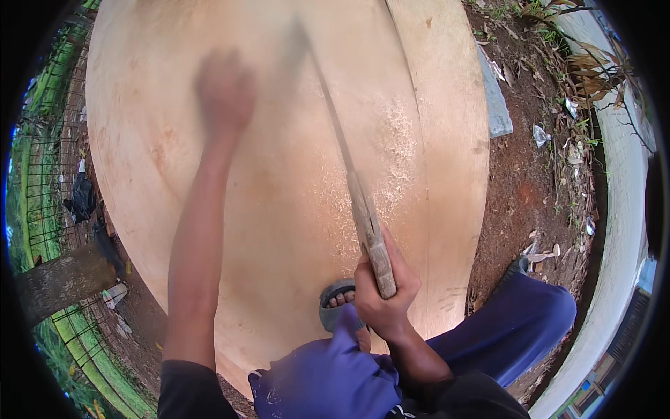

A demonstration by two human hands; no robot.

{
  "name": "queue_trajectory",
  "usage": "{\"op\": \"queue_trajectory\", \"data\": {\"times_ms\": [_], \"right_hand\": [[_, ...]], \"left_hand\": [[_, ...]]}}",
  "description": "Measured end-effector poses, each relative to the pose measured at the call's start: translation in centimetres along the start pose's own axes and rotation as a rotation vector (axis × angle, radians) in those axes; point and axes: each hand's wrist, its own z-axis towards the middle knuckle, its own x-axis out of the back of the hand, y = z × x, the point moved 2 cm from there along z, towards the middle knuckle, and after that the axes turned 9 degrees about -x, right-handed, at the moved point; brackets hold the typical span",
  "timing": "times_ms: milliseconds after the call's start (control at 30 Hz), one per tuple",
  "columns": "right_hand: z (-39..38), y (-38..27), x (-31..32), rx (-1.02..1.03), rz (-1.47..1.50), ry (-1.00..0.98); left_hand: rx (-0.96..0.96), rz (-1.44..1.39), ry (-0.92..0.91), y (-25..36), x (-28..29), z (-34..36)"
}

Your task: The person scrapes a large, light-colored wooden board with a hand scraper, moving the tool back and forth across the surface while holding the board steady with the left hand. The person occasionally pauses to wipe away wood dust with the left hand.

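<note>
A handsaw (364, 216) with a worn wooden handle lies along the line of a large pale plywood sheet (279, 230). My right hand (391, 290) is wrapped round the lower end of its handle. The thin blade runs up and away to the left, and its far end is blurred. My left hand (225, 91) is over the far left part of the sheet, its fingers smeared by motion. Pale sawdust (398, 143) is scattered right of the blade. My sandalled foot (338, 302) rests on the sheet near the saw handle.
A long seam or cut edge (412, 77) runs down the sheet's right side. Brown soil (520, 188) with litter and dry leaves borders a white wall (621, 188) at right. At left stand wire mesh (45, 153), a black bag (82, 197) and a thick post (66, 279).
</note>
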Motion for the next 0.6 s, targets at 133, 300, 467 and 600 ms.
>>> {"op": "queue_trajectory", "data": {"times_ms": [133,300,467,600], "right_hand": [[16.0,-3.1,-7.1,-0.072,-0.038,-0.032],[17.4,-4.0,-7.6,-0.109,0.025,-0.047],[-0.4,0.3,-0.4,-0.052,0.037,0.001],[9.5,-2.2,-4.4,-0.099,-0.027,-0.027]], "left_hand": [[0.056,0.026,-0.048,0.4,0.4,0.2],[0.027,-0.006,0.003,-0.7,0.1,0.1],[0.004,0.009,0.029,-0.6,-0.5,-0.7],[0.068,0.042,-0.063,-0.1,0.1,-0.1]]}}
